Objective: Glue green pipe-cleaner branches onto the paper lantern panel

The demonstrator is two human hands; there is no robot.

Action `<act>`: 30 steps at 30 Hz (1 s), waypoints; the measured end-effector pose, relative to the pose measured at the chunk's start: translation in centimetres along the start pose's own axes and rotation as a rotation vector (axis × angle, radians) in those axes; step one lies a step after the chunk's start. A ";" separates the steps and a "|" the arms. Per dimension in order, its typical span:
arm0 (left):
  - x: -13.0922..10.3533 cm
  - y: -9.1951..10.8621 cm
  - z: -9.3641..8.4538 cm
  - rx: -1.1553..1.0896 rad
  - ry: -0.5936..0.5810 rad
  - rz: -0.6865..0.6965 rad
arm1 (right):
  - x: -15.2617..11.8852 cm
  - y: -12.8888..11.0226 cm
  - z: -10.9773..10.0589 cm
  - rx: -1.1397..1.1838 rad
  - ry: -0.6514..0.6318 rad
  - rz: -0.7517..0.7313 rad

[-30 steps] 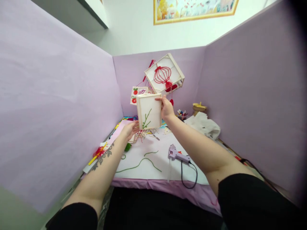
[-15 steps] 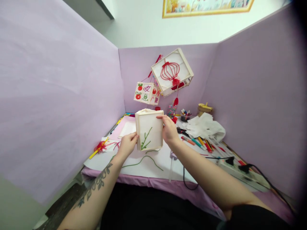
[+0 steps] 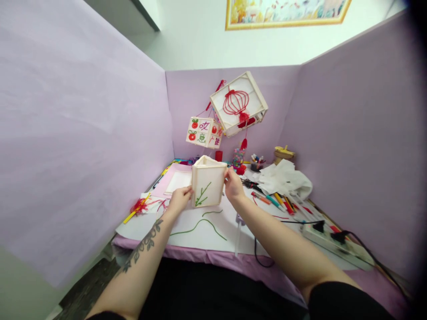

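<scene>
A white box-like lantern frame with a green branch design on its front panel is held upright above the table, its open top showing. My left hand pinches its left edge. At the right edge, my right hand grips it with thumb and fingers. Two green cords lie below it on the white paper: a long wavy one and a short one. Behind the frame to the left rests a flat white framed panel.
Two decorated lanterns hang behind, a large one and a smaller one. Markers, crumpled white paper and a power strip lie right. Red threads lie left. A glue gun is near the front.
The frame has turned and tipped so that more of its open top shows. My right hand has shifted lower, its index finger no longer stretched across the front panel.
</scene>
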State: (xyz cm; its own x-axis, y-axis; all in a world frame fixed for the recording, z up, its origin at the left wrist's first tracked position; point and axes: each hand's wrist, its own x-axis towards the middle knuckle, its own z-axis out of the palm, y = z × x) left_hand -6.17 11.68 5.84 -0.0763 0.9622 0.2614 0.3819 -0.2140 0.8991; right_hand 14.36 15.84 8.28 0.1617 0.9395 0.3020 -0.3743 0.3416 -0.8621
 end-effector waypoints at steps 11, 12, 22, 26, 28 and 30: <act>-12.9 7.7 3.7 -0.223 -0.007 0.241 | -13.7 -7.3 -3.8 0.050 -0.117 0.133; -13.4 8.4 4.4 -0.236 -0.067 0.287 | -14.6 -7.5 -3.9 0.023 -0.142 0.105; -13.2 10.0 4.5 -0.033 -0.079 0.533 | -16.5 -6.8 -5.5 -0.189 -0.313 -0.039; -13.4 10.0 4.2 0.067 -0.056 0.567 | -17.0 -6.8 -5.6 -0.219 -0.321 -0.023; -13.5 9.8 4.2 0.135 -0.047 0.612 | -17.2 -6.8 -5.5 -0.222 -0.331 -0.021; -13.5 9.6 4.3 0.199 -0.027 0.637 | -17.3 -6.7 -5.5 -0.233 -0.340 -0.021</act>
State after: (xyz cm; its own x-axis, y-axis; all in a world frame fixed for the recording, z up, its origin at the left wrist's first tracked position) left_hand 2.48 -2.64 9.46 0.2427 0.6626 0.7086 0.5075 -0.7092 0.4893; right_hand 19.05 -2.87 6.60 -0.1584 0.9007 0.4045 -0.1507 0.3828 -0.9115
